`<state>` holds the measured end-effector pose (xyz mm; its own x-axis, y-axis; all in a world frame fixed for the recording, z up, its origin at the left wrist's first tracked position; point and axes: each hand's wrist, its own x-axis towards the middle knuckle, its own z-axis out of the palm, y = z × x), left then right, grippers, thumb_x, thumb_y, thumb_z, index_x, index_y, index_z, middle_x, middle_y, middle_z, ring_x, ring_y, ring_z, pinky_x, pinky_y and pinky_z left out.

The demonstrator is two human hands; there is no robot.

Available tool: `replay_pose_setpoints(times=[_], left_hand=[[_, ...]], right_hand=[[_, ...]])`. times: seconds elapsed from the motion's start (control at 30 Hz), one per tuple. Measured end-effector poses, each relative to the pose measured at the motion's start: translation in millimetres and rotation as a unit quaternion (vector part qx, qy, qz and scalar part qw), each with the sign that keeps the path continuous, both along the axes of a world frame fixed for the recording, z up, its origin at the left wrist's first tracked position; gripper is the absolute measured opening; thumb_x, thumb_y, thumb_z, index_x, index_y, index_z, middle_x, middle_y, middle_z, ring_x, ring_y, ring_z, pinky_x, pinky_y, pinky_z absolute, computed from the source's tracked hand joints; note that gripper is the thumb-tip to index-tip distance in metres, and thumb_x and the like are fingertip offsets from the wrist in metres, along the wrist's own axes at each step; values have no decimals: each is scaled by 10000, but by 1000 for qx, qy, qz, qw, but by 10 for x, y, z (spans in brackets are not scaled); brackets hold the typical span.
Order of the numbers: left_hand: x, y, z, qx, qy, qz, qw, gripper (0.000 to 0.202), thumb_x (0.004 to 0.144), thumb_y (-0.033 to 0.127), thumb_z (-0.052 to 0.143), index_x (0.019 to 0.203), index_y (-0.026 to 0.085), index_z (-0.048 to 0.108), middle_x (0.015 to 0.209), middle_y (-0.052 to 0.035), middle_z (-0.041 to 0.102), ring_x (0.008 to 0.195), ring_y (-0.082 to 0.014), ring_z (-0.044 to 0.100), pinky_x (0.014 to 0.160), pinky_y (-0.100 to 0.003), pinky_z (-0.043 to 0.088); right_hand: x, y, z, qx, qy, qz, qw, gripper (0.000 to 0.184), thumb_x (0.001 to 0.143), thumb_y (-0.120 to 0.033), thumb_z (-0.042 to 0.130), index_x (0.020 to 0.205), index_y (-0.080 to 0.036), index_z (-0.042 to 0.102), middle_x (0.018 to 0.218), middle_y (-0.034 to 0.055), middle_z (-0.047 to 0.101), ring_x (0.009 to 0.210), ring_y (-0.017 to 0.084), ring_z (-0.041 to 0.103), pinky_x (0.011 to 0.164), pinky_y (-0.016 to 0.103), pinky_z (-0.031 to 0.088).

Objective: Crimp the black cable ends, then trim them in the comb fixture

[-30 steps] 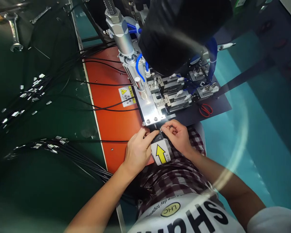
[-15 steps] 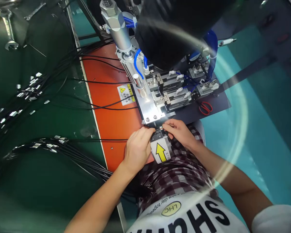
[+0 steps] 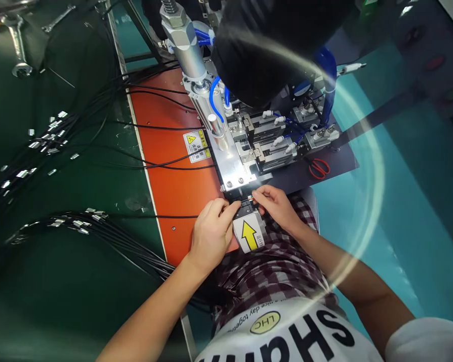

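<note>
My left hand (image 3: 212, 230) is closed at the front of the machine, thumb and forefinger pinched at the small black fixture block (image 3: 244, 208). A thin black cable (image 3: 173, 216) runs over the orange plate and disappears under this hand. Across the fixture, my right hand (image 3: 276, 205) pinches a small silvery cable connector (image 3: 250, 197) at the block's far edge. Its exact shape is partly covered by the fingertips. Just above both hands is the machine's metal press plate (image 3: 232, 168). A yellow arrow label (image 3: 249, 235) sits below the fixture, between the wrists.
Bundles of black cables with metal connectors (image 3: 79, 221) lie on the green bench (image 3: 109, 281). Wrenches (image 3: 18, 48) are at the upper left. Red-handled snips (image 3: 319, 169) lie right of the machine. A large black shape (image 3: 275, 45) blocks the upper middle.
My left hand has shifted very slightly left, its fingers a little more bent. My right hand stays almost in place at the connector. The view has moved slightly.
</note>
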<state>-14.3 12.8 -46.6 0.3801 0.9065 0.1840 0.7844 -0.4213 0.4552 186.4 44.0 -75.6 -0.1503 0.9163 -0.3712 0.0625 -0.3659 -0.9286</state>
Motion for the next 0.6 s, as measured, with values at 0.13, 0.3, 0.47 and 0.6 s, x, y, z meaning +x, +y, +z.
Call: replay_pose_setpoints(times=[0.13,0.3,0.47,0.6], left_hand=[[9,-3,4,-1,6,-8,1000,327,953,129,435,1205,154,642,936,-90,573,878,-203,527,757,-319,476],[12,-13,16,1,23,-9,1000,341,954,123,420,1216,169,633,944,-92,583,878,-207,530,747,-325,477],[17,-12,5,10,27,-12,1000,327,962,135,403,1200,166,625,951,-97,592,877,-212,535,754,-343,488],[79,-70,91,-3,31,12,999,267,951,113,404,1131,135,601,959,-102,599,922,-222,554,824,-356,495]], right_hand=[[-39,17,31,-45,50,-2,998,298,873,-430,633,743,-165,595,638,-38,559,525,82,460,557,228,366],[-20,15,52,-31,45,-4,998,288,864,-417,644,740,-163,592,560,-53,511,519,85,452,571,229,365],[-39,48,52,-115,104,-3,988,353,780,-467,708,700,-152,570,656,-37,539,491,56,427,494,211,311],[-73,-28,49,-79,107,-14,991,326,775,-469,716,796,-169,594,697,-42,556,527,61,461,507,203,325]])
